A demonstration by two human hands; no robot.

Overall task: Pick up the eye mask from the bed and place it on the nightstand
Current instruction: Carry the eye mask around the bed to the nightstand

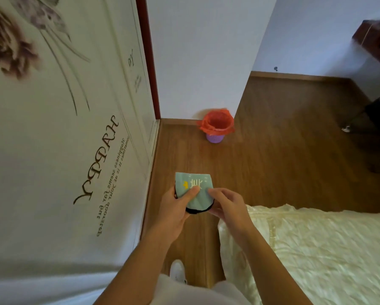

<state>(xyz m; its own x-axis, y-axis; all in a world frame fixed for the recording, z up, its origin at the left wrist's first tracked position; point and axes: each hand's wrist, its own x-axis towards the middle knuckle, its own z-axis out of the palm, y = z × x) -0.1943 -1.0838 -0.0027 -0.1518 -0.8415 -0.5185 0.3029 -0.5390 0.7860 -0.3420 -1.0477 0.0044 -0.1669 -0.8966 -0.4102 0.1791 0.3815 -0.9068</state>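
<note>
The eye mask (194, 186) is pale teal with light lettering, a small yellow mark and a black edge underneath. It is folded and held in the air over the wooden floor, between the wardrobe and the bed. My left hand (178, 206) grips its left side with the thumb on top. My right hand (227, 205) pinches its right side. The bed (317, 249), covered in a cream quilt, lies at the lower right. No nightstand is clearly in view.
A white wardrobe door (63, 139) with flower prints and the word HAPPY fills the left. A purple bin with a red bag (216, 126) stands by the wall corner ahead. Dark wooden furniture (376, 40) sits at the top right, with a dark object (376, 113) below it.
</note>
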